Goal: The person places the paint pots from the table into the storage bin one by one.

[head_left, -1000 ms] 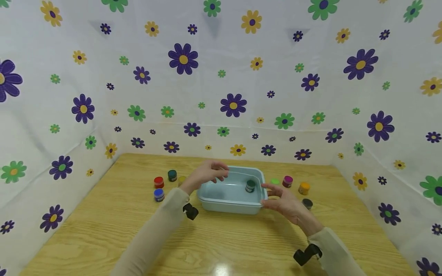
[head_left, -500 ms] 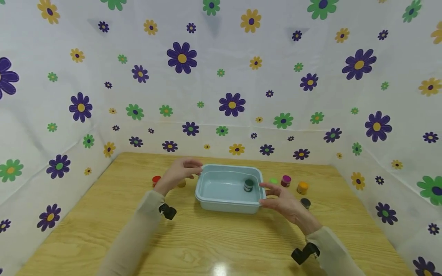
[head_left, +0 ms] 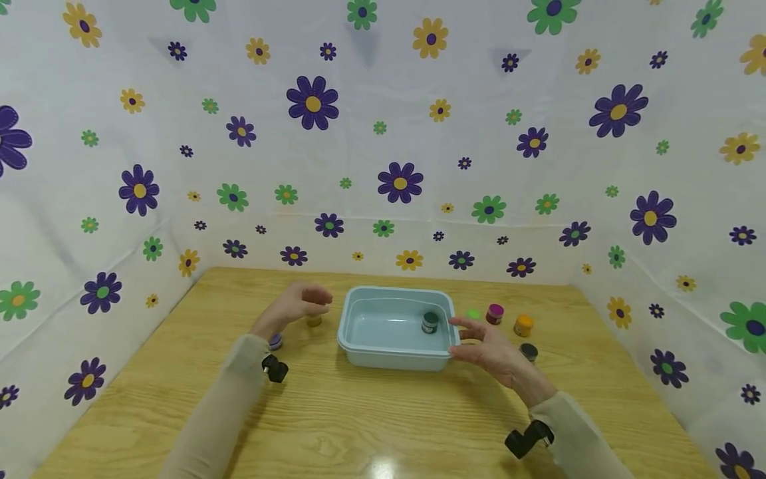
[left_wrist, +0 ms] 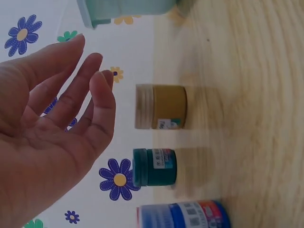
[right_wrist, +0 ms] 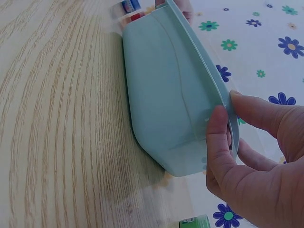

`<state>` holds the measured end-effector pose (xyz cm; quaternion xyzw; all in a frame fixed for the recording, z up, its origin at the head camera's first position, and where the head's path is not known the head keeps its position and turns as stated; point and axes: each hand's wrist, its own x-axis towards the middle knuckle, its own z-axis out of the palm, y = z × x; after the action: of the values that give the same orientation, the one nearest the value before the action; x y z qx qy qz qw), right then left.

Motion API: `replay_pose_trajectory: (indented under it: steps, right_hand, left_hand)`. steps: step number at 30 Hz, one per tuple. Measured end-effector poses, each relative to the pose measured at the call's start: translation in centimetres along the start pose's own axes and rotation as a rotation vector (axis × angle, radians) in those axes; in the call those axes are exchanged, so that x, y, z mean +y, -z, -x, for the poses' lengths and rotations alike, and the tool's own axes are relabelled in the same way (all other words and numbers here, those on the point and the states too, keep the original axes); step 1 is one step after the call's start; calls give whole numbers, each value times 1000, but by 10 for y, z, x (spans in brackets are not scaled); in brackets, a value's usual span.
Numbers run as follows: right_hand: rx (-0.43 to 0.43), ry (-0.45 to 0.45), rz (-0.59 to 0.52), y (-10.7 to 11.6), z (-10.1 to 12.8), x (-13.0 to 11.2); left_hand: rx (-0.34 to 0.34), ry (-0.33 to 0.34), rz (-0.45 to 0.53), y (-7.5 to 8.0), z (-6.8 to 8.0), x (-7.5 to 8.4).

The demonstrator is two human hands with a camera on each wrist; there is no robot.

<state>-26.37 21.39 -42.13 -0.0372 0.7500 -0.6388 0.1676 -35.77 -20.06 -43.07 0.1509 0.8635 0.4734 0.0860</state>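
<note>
From the head view, my right hand [head_left: 486, 349] is pinching the near right corner of the light blue tub [head_left: 391, 327], in which a dark green jar [head_left: 429, 322] is standing, while my left hand [head_left: 296, 304] is hovering to the tub's left above a yellow jar [head_left: 314, 320]. The left wrist view is showing my left fingers [left_wrist: 71, 90] spread apart, relaxed and holding nothing, with the yellow jar [left_wrist: 160, 107], a teal jar [left_wrist: 154, 167] and a blue jar [left_wrist: 183, 216] just beyond them. The right wrist view is showing my right thumb [right_wrist: 217, 142] pressing the tub's [right_wrist: 166, 95] outer wall and my fingers lying over the rim.

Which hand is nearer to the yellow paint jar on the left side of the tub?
Left. The left hand hovers just above the yellow paint jar; the right hand holds the tub opposite.
</note>
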Motion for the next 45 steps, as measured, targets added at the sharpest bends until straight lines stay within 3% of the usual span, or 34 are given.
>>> replay_pose_trajectory:
  steps: [9,16,29,34,45]
  right_hand:
    - [3,-5,23,-1,-1,0]
    - [9,-7,18,0,-2,0]
    - [5,3,18,1,-1,0]
    - [5,3,8,1,-1,0]
    - [15,-8,13,1,0,0]
  left_hand:
    - [33,5,-73,1,1,-13]
    - [5,12,-123,3,0,-17]
    - [-52,42,-129,6,-2,-19]
    - [-50,77,-157,7,-4,-19]
    - [-68,87,-175,8,-5,-12]
